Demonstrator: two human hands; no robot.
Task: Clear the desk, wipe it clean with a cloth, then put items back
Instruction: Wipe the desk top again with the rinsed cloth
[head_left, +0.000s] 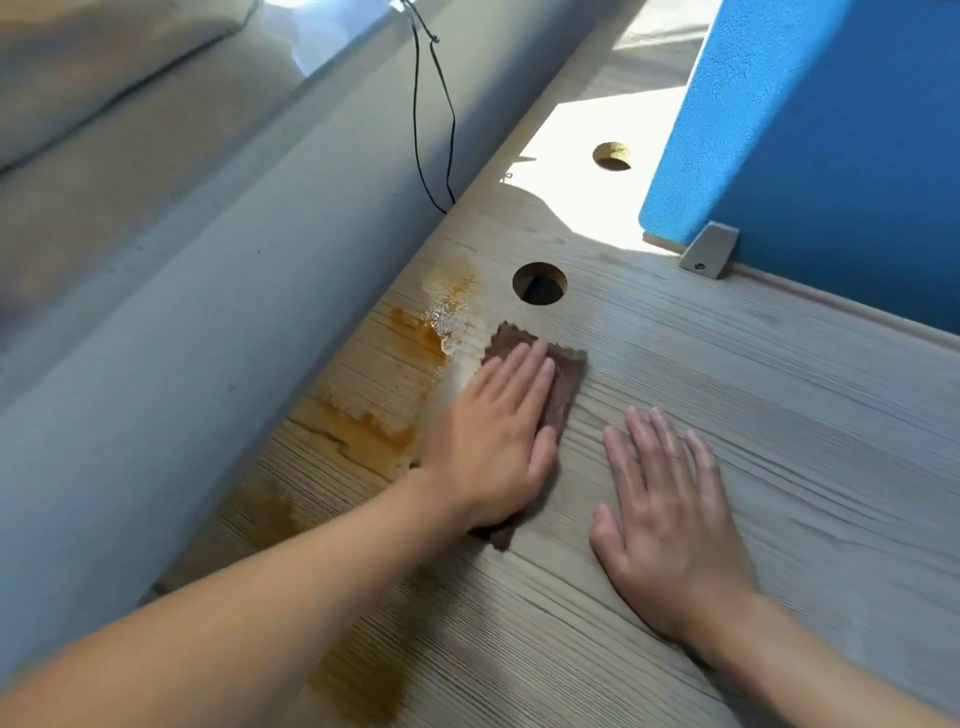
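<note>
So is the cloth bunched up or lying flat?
Lying flat: the brown cloth is pressed against the desk under the left hand, fingers straight, its edges showing past fingertips and wrist.

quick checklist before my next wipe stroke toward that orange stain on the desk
1. Brown rectangular cloth lies flat under the left hand: ok.
2. Right hand braces flat on the pale wood-grain desk, apart from the cloth: ok.
3. Orange-brown stain along the desk's left edge wiped off: not ok, it spreads left of the cloth.
4. Round cable hole apart from the cloth: ok.
5. Cloth wet enough: cannot tell.
</note>
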